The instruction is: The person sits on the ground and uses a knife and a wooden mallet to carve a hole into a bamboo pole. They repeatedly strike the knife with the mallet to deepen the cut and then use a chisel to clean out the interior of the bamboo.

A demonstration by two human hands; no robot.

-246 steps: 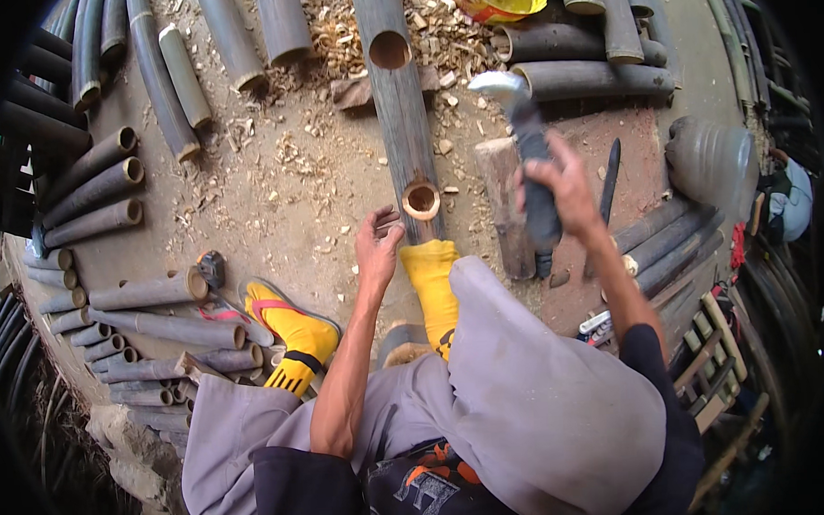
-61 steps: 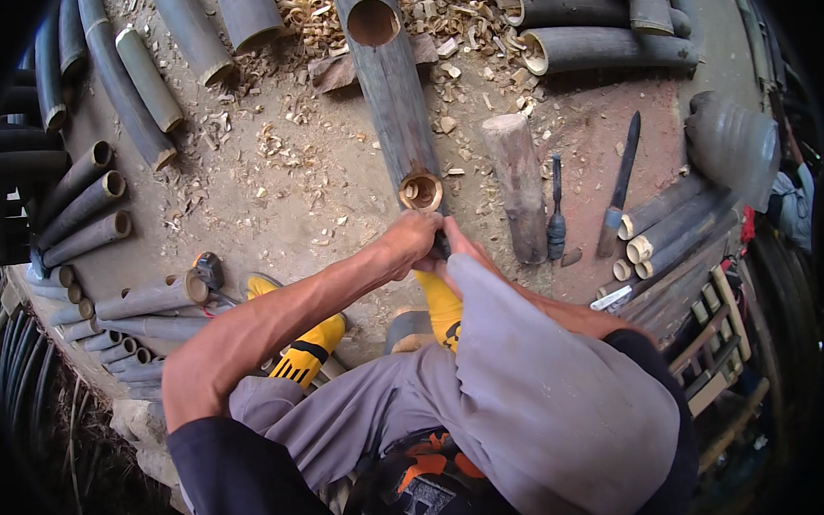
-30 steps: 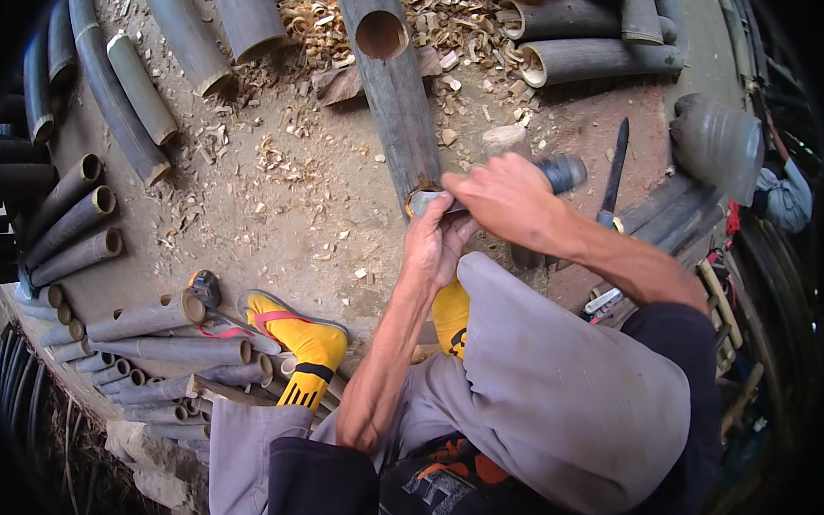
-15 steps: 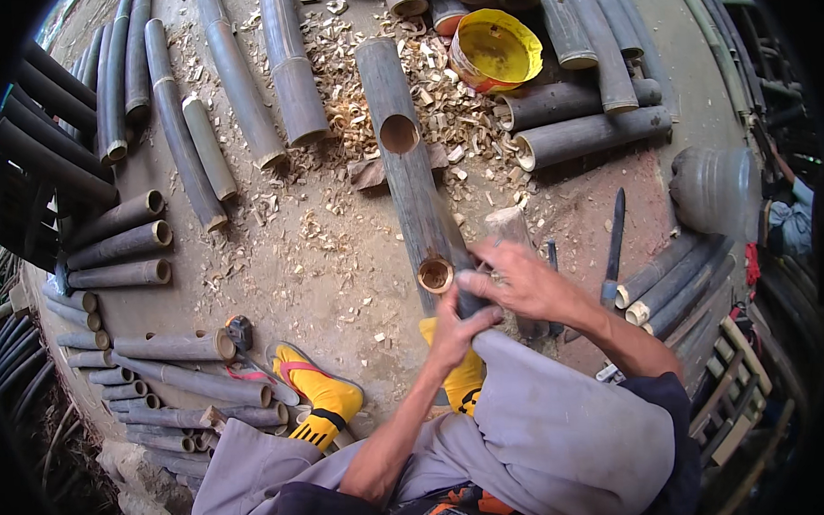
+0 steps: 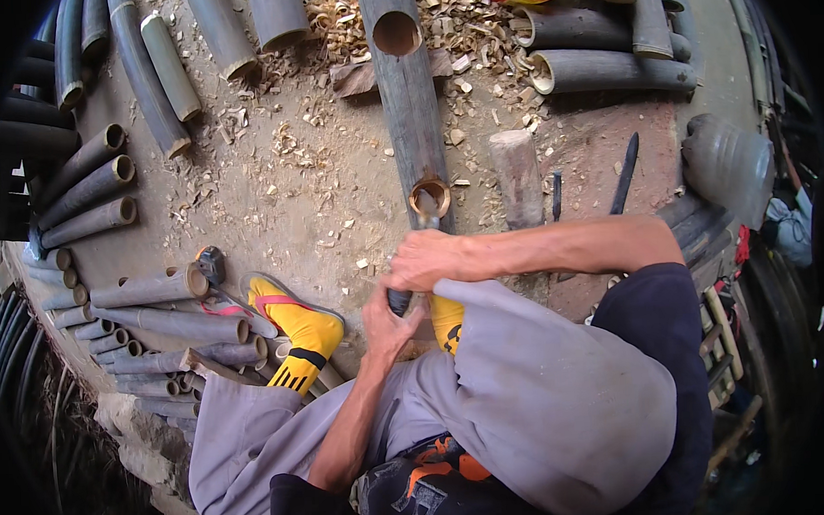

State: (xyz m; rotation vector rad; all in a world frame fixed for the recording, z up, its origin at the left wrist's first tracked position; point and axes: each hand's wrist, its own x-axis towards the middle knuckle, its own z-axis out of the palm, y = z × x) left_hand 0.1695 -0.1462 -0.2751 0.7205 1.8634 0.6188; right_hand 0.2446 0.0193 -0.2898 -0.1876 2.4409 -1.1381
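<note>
Compared with half a second ago, the right hand (image 5: 427,260) and left hand (image 5: 384,324) are shifted from a bamboo tube's (image 5: 411,112) right side to its near end. A dark-handled tool (image 5: 399,301) is clamped in the fingers of both, its blade inside the near hole (image 5: 430,195). The tube is laid well inside the left edge of the floor (image 5: 238,205).

Dark shirt (image 5: 645,313), orange print (image 5: 429,479); loose grey trousers (image 5: 562,388); black-marked yellow socks (image 5: 315,332).
</note>
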